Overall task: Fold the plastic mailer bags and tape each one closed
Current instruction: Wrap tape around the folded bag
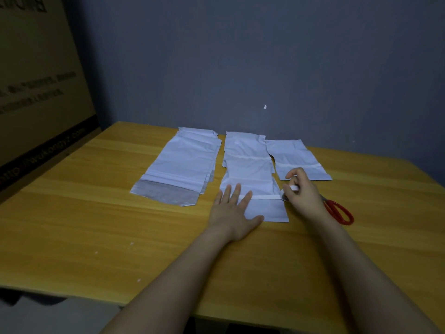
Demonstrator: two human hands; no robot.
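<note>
A folded white mailer bag (pixel 261 186) lies in front of me on the wooden table. My left hand (pixel 234 210) presses flat on its left part, fingers straight. A white strip of tape (pixel 265 196) runs across the bag to its right edge. My right hand (pixel 302 191) grips a small roll of white tape (pixel 292 188) at that edge. A stack of unfolded mailer bags (pixel 180 165) lies to the left, grey flaps toward me. Two folded, taped bags lie behind: one in the middle (pixel 245 147), one at the right (pixel 296 156).
Red-handled scissors (pixel 338 210) lie on the table (pixel 96 213) just right of my right wrist. A big cardboard box (pixel 36 80) stands along the table's left side. A grey wall rises behind the table's far edge.
</note>
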